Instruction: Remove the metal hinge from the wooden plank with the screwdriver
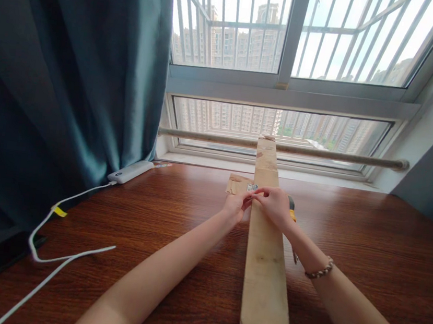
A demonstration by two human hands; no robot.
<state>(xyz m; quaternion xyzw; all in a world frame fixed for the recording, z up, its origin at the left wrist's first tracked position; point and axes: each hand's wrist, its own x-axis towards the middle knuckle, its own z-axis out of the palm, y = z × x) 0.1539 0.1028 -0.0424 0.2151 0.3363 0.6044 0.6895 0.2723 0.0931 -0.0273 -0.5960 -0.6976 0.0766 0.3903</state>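
Note:
A long pale wooden plank (265, 262) lies on the dark wooden table (175, 241), running from near me to the window rail. My left hand (235, 205) and my right hand (274, 205) meet at the plank's left edge, both pinched on a small silvery thing (252, 187) that I cannot make out. A brown scrap of cardboard (238, 183) lies just behind my left hand. A yellow-and-black object (292, 207) peeks out behind my right hand. A bead bracelet (319, 272) circles my right wrist.
A white power bank (130, 171) rests at the table's back left, with a white cable (55, 255) trailing toward the near left. A teal curtain (65, 75) hangs at the left. A metal rail (320, 153) crosses the barred window behind the table.

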